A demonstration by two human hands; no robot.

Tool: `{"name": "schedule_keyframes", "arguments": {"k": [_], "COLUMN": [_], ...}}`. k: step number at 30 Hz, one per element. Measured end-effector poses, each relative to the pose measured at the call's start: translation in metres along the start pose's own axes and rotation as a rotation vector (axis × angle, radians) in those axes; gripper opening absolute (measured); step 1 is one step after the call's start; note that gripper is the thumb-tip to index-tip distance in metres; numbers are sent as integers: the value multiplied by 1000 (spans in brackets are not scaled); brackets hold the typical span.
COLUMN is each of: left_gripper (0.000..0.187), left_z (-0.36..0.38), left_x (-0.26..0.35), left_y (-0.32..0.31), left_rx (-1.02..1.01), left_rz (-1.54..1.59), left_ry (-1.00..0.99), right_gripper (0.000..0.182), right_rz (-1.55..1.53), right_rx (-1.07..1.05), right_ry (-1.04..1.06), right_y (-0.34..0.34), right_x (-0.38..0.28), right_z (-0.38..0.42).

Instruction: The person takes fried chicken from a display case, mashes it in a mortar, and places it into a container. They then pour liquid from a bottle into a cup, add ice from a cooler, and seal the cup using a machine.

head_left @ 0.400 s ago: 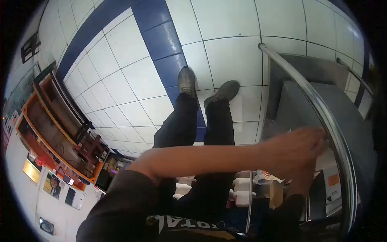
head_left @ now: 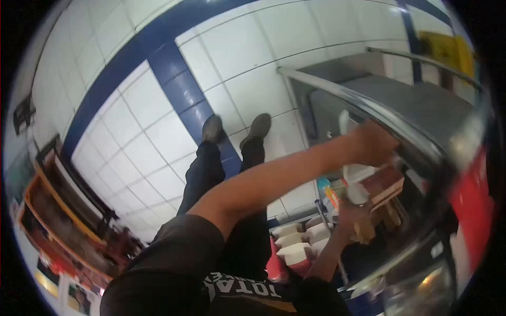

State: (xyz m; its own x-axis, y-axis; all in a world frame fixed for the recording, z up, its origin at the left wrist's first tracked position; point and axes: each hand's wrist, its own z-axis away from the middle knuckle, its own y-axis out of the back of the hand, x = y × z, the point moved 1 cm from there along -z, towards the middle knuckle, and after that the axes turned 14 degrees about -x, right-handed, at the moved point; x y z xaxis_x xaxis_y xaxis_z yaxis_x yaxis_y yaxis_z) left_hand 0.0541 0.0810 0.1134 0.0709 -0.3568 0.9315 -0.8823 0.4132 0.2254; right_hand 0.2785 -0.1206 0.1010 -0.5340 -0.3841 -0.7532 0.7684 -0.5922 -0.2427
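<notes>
Head view, looking steeply down; frame is motion-blurred on the right side.

Left hand (head_left: pixel 375 143): arm stretched across the view, hand at the curved metal rail (head_left: pixel 337 89) of a glass-fronted case (head_left: pixel 421 210). Fingers curled, apparently against a white container (head_left: pixel 354 171) just under the rail; blur prevents telling whether they grip it or only touch it.

Right hand (head_left: pixel 352 213): lower, reaching up into the case, directly below the white container and near a tan object (head_left: pixel 363 229). Fingers blurred; cannot tell if open or closed, or whether anything is held.

Containers: inside the case, a cluster of white cartons (head_left: pixel 295 243) stands close together on a lower level, tops folded shut, contents not visible. A red item (head_left: pixel 275 266) sits just beside them. A bottle with a blue cap (head_left: pixel 326 192) stands near the right hand; contents not readable.

Below: white tiled floor (head_left: pixel 158 137) with a blue stripe, the person's two shoes (head_left: pixel 237 129) on it.
</notes>
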Motion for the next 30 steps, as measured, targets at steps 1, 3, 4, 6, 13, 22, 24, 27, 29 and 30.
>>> {"name": "schedule_keyframes", "arguments": {"k": [1,3,4,6,13,22,24,27,29,30], "left_gripper": [37,37,38,39,53,48,43,35,30,28], "left_z": [0,-2,3,15,87,359,368,355,341,337], "left_x": [13,9,6,-1,69,115,149,182,192,193], "left_y": [-7,-55,-71,-96,-118,0,-10,-53,-90,-107], "left_rx": [-158,-497,-568,-583,-1065,-1405,-1490,-1586,-1624,-1647], "left_rz": [-100,-467,-521,-546,-801,-807,-837,-839,-848,-872], "left_ry": [27,-60,-146,-239,164,843,855,777,649,548], "right_gripper": [80,76,60,64,58,62,66,74,73,73], "right_rz": [-211,-438,-433,-233,-212,-97,-170,63,510,794], "right_rx": [-49,-252,-319,-194,-38,1032,1313,1552,1548,1448], "right_ry": [-68,-303,-388,-419,23,703,652,85,-514,-755], "right_y": [14,45,47,21,66,354,432,549,612,640], "right_x": [4,16,24,22,-40,-67,-56,-46,-21,-15], "right_z": [32,96,133,215,482,686,733,804,810,808]}}
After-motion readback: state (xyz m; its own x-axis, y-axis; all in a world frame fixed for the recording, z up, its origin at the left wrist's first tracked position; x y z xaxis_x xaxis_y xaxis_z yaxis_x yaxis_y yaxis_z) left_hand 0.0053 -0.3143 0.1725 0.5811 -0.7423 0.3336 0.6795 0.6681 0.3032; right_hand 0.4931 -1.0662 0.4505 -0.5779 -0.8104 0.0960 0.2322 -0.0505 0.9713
